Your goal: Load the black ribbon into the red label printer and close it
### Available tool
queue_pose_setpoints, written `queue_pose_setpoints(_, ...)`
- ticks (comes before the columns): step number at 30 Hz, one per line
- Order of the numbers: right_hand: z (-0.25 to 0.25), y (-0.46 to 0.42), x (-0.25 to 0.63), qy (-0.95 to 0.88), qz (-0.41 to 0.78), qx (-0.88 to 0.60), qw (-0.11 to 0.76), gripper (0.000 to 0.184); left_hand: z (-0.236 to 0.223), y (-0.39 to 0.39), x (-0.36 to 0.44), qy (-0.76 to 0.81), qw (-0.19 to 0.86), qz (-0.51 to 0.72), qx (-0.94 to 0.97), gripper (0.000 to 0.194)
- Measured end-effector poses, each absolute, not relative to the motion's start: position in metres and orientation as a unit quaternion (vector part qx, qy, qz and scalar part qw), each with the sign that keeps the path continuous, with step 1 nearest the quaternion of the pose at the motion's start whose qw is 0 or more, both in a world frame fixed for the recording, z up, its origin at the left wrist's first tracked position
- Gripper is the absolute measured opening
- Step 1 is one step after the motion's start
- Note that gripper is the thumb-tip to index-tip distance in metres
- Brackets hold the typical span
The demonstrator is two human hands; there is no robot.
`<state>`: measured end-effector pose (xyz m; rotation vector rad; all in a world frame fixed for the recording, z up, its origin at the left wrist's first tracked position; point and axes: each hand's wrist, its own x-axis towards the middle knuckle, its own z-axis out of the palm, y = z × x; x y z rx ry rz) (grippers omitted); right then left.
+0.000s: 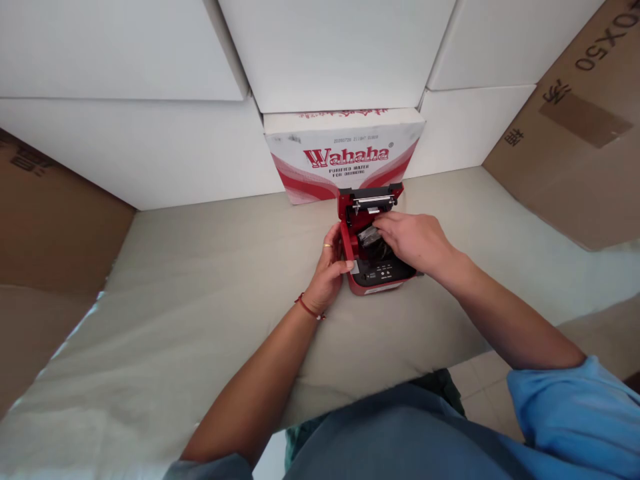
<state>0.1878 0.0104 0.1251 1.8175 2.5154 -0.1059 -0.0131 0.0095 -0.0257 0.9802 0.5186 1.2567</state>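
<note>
A red and black label printer (pixel 383 272) sits on the cloth-covered table with its lid (pixel 373 200) raised, showing a roller and a metal bar inside the lid. My left hand (pixel 333 263) grips the printer's left side, thumb over the front left edge and fingers along the outer wall. Reaching into the open compartment from the right, my right hand (pixel 407 237) has its fingers closed at a shiny, clear plastic bag (pixel 369 236). What the bag contains is too small to tell, and the right fingertips are partly hidden. Dark cord-like pieces lie beside it.
A white and red Wahaha water carton (pixel 345 150) stands right behind the printer. White boxes (pixel 340 53) are stacked along the back. Brown cardboard boxes stand at the left (pixel 55 220) and right (pixel 575 147). Pale cloth (pixel 215 280) covers the table, whose front edge is near my body.
</note>
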Motion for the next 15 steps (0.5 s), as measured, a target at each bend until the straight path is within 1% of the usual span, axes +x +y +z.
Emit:
queue_pose_setpoints(3,0.127,0.022,0.177,0.816,-0.017,0.572,0.086,0.048,-0.026,0.009,-0.013,0.227,0.674,0.555,0.431,0.09)
queue_pose_setpoints(6,0.128,0.03,0.168,0.816,-0.003,0.565,0.124,0.048,-0.026,0.009,-0.013,0.227,0.675,0.555,0.43,0.09)
queue_pose_setpoints(10,0.127,0.03,0.156,0.793,0.009,0.593,0.14,0.043,-0.027,0.009,-0.011,0.224,0.673,0.556,0.432,0.091)
queue_pose_setpoints(15,0.129,0.03,0.152,0.775,0.014,0.617,0.132,0.044,-0.028,0.01,-0.01,0.219,0.672,0.558,0.434,0.092)
